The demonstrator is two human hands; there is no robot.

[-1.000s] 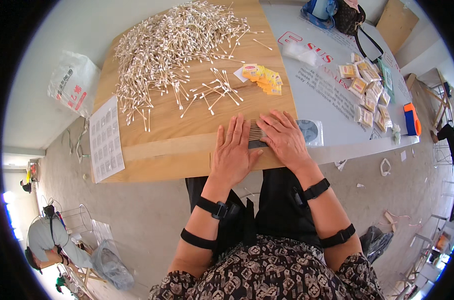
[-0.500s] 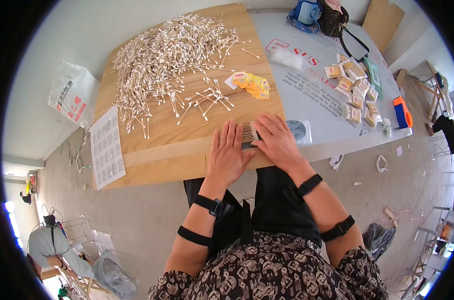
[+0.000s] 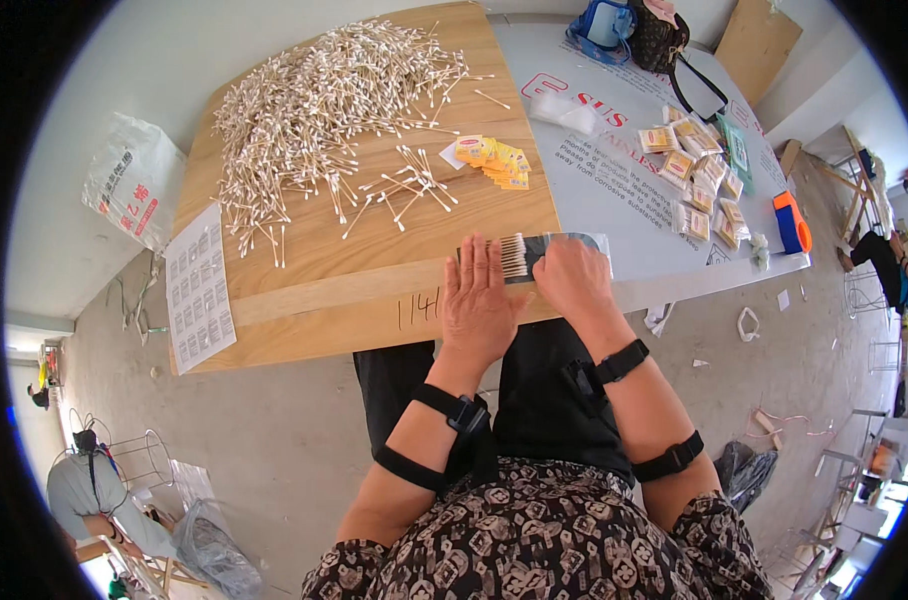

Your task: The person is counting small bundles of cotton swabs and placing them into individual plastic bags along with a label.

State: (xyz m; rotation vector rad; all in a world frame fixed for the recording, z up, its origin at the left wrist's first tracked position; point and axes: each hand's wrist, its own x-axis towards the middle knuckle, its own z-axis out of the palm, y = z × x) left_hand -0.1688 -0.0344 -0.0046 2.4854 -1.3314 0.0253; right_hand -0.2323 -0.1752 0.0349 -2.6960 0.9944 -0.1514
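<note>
My left hand (image 3: 480, 303) lies flat, fingers spread, on the wooden board (image 3: 304, 300) at its near edge. My right hand (image 3: 572, 280) presses flat beside it on a small clear packet (image 3: 564, 243). A neat row of cotton swabs (image 3: 514, 256) shows between the two hands, partly under them. A big heap of loose cotton swabs (image 3: 314, 90) covers the far half of the board. A few scattered swabs (image 3: 404, 190) lie nearer. Yellow paper labels (image 3: 494, 160) sit in a short stack to the right of them.
A grey printed sheet (image 3: 614, 180) covers the table to the right, with several filled small packets (image 3: 699, 180), an orange-and-blue tape dispenser (image 3: 791, 222) and bags (image 3: 634, 25) at the far end. A printed paper (image 3: 196, 290) hangs off the board's left edge. A plastic bag (image 3: 129, 190) lies on the floor.
Both hands stay pressed over the swab row and packet at the board's near edge. The camera has shifted a little.
</note>
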